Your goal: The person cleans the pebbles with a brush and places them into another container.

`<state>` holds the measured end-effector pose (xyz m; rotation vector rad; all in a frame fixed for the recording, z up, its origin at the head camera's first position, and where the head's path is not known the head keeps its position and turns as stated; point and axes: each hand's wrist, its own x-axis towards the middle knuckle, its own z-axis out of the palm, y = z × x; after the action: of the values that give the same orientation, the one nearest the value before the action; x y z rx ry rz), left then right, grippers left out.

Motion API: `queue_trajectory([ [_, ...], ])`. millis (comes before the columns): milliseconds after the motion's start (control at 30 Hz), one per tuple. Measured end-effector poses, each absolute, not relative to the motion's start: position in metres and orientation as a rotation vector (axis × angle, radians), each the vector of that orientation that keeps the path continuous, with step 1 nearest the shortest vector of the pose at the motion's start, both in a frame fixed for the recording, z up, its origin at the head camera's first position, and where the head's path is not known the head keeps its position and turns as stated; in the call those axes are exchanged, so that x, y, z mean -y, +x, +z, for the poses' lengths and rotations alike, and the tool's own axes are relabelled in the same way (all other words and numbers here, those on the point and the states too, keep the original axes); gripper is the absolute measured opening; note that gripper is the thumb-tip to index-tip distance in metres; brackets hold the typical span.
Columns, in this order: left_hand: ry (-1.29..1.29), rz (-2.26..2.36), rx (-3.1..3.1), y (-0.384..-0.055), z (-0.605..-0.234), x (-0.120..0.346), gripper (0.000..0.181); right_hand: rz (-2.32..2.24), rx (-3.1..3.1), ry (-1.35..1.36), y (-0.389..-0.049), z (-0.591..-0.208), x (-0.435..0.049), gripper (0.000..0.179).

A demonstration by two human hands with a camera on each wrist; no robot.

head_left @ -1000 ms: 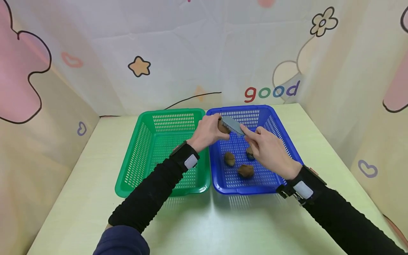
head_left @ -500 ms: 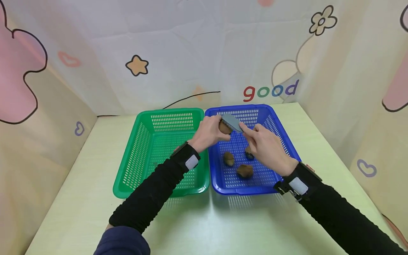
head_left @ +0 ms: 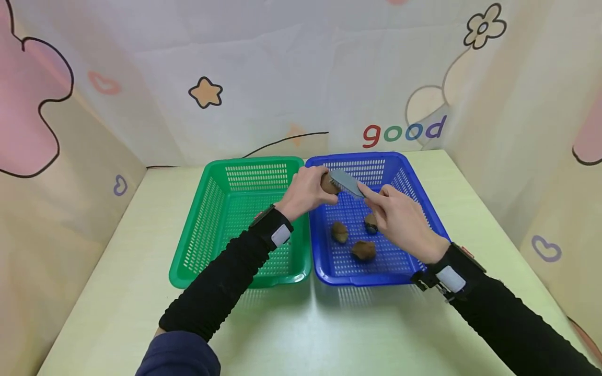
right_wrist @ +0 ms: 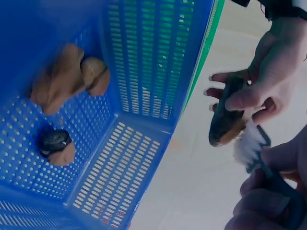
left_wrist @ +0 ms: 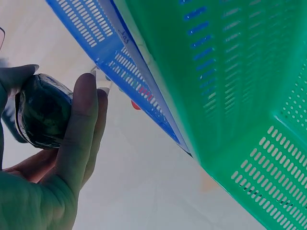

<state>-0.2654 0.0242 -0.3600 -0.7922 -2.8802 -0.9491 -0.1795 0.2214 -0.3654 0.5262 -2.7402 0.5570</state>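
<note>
Over the left rim of the blue basket (head_left: 324, 277), my left hand (head_left: 304, 194) grips a stone (head_left: 329, 184) between thumb and fingers. The stone is dark and glossy in the left wrist view, with brown mud on the side seen in the right wrist view. My right hand (head_left: 404, 224) holds a grey-blue brush (head_left: 346, 183), index finger stretched along its back. White bristles (right_wrist: 248, 145) meet the muddy end of the stone. Below, a small muddy stone (head_left: 339, 232), a larger brown lump (head_left: 363, 251) and a half-dark stone (head_left: 371, 223) lie in the blue basket.
A green basket (head_left: 183, 277) stands against the blue one on the left, under my left forearm. Both rest on a pale table (head_left: 301, 334). A printed curtain (head_left: 273, 78) hangs behind and along both sides.
The brush shifts slightly back and forth against the stone, and the held stone moves a little with it. Both hands keep their hold. The stones in the blue basket stay put.
</note>
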Motion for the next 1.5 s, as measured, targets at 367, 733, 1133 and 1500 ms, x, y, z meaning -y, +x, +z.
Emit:
queue_trajectory([
  [367, -0.831, -0.955, 2.882, -0.2645, -0.3598, -0.0266, 0.029, 0.519, 2.775, 0.496, -0.1761, -0.3607, -0.2224, 0.043],
  [733, -0.812, -0.957, 2.879, -0.263, -0.3583, -0.0256, 0.028, 0.535, 2.763, 0.48, -0.1733, -0.3569, -0.2197, 0.042],
  [1133, -0.818, -0.968, 2.865, -0.2619, -0.3583, -0.0229, 0.028, 0.498, 2.734, 0.516, -0.1765, -0.3578, -0.2213, 0.04],
  [1500, -0.808, -0.966, 2.871, -0.262, -0.3597, -0.023, 0.028, 0.508, 2.747, 0.51, -0.1747, -0.3573, -0.2248, 0.04],
])
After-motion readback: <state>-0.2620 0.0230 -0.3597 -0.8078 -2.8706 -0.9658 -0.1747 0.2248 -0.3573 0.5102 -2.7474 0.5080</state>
